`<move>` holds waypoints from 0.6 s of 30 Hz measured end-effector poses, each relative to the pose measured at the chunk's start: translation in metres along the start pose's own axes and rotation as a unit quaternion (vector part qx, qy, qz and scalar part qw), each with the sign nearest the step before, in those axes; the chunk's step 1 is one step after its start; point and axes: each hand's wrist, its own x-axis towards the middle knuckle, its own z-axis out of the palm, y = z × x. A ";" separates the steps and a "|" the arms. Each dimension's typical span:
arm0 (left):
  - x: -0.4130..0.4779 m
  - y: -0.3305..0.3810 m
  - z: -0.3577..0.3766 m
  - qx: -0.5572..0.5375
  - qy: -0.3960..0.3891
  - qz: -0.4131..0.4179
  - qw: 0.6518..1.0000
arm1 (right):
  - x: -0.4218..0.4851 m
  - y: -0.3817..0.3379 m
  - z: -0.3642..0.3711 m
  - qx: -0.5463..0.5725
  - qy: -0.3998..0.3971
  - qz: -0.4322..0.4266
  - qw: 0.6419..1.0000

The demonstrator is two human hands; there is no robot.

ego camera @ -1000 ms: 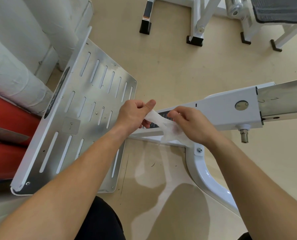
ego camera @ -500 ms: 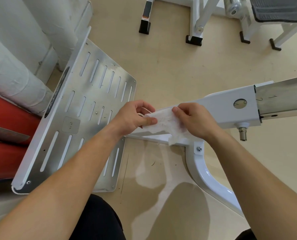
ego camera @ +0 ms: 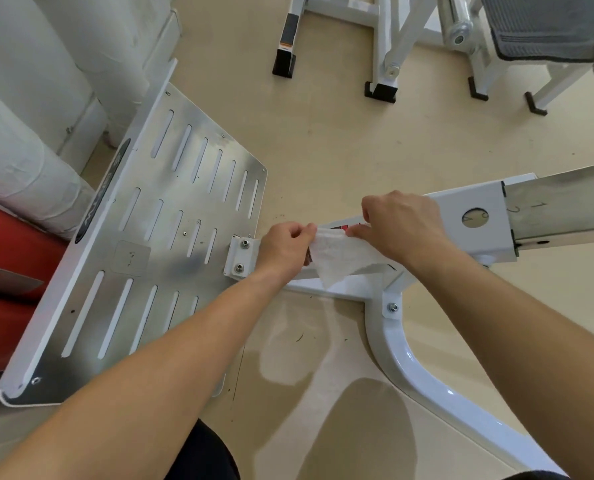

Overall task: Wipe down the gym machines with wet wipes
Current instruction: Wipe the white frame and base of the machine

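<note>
Floor: a beige floor (ego camera: 323, 140) is seen beneath the machine, with other white frames (ego camera: 385, 46) standing at the far side
Footplate: a slotted metal footplate (ego camera: 143, 244) is set tilted at the left and is bolted through a small bracket (ego camera: 240, 256) to the beam
Beam: a white beam (ego camera: 492, 237) is run from the bracket to the right, with a curved white leg (ego camera: 402, 362) bolted beneath it
Left hand: the left hand (ego camera: 285, 249) is held at the bracket end of the beam, and one end of the wipe is pinched between thumb and curled fingers
Right hand: the right hand (ego camera: 402, 226) is held over the beam, and the other end of the wipe is pinched in its fingers
Wet wipe: the wet wipe (ego camera: 344, 256) is stretched between both hands across the beam, a loose corner hanging over the side; contact with the metal cannot be told
Step in hand: the wipe is judged to be spread open for the beam
Next move: the wipe would have to be laid flat and drawn along the beam under steady pressure
</note>
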 end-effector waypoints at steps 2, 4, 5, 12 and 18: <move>0.006 -0.006 0.014 0.045 0.004 -0.020 0.999 | 0.005 0.005 0.007 -0.050 0.026 -0.025 0.998; 0.010 -0.006 0.027 0.093 0.033 -0.025 0.995 | 0.010 0.010 0.014 -0.098 0.043 -0.044 0.993; 0.009 -0.004 0.032 0.107 0.065 -0.027 0.992 | 0.012 0.012 0.018 -0.117 0.047 -0.049 0.991; -0.042 0.009 0.075 0.135 -0.032 0.183 0.973 | 0.021 0.022 0.029 -0.143 0.068 -0.037 0.987; -0.034 -0.012 0.096 0.286 -0.099 0.221 0.927 | 0.008 0.022 0.022 -0.123 0.166 -0.041 0.978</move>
